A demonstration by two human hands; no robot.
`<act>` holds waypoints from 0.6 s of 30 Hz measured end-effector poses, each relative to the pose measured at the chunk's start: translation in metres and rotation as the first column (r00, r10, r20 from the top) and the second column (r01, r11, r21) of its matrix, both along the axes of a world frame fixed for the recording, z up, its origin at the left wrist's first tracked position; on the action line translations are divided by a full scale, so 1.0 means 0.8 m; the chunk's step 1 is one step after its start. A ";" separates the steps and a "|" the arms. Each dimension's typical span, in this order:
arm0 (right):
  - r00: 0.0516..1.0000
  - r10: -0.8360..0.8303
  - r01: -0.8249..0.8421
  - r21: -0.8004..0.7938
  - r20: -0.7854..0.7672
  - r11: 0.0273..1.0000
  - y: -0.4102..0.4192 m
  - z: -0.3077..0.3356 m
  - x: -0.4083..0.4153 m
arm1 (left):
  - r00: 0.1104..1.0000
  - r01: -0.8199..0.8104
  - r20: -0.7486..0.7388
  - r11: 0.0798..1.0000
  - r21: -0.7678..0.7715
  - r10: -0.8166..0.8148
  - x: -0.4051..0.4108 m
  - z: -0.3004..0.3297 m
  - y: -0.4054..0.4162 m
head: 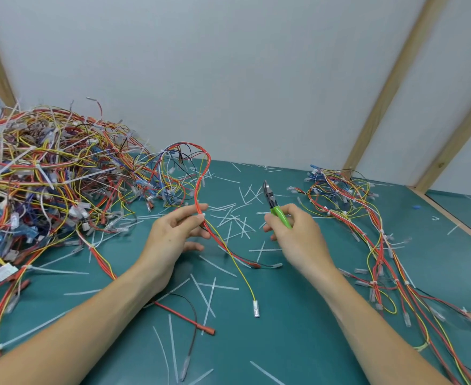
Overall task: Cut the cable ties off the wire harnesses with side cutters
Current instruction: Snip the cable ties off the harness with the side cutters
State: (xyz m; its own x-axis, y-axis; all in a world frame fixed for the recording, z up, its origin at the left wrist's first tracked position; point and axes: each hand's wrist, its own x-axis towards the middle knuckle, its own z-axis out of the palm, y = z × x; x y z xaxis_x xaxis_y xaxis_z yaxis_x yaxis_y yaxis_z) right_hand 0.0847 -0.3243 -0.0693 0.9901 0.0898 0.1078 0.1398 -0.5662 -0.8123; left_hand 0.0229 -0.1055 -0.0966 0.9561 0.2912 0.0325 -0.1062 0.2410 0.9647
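Observation:
My left hand (177, 229) pinches a wire harness (201, 179) of red, yellow and blue wires just below a white cable tie (202, 215). The harness loops up above the hand, with another tie near its top. Loose red and yellow ends trail down to the table. My right hand (292, 232) grips the green handles of the side cutters (273, 202). The steel jaws point up and away, slightly parted, a short way right of the held harness and apart from it.
A big tangled pile of harnesses (42, 173) fills the left of the green table (298, 343). A smaller group of harnesses (367, 232) lies on the right. Several cut white tie pieces (237, 218) litter the table. Wooden posts (390, 87) and a white wall stand behind.

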 end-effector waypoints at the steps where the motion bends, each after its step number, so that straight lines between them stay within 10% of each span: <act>1: 0.998 -0.038 0.044 -0.124 0.050 0.991 -0.003 -0.002 0.001 | 1.000 0.003 -0.004 1.000 0.001 -0.003 0.000 0.000 0.000; 13: 0.987 0.014 0.086 -0.589 0.163 0.804 -0.013 -0.032 0.018 | 0.998 0.070 -0.003 0.995 0.069 -0.070 -0.008 0.005 -0.004; 18: 0.958 0.087 0.052 -0.463 0.273 0.885 0.001 -0.022 0.003 | 0.990 0.137 -0.008 0.974 0.183 -0.138 -0.010 0.004 -0.012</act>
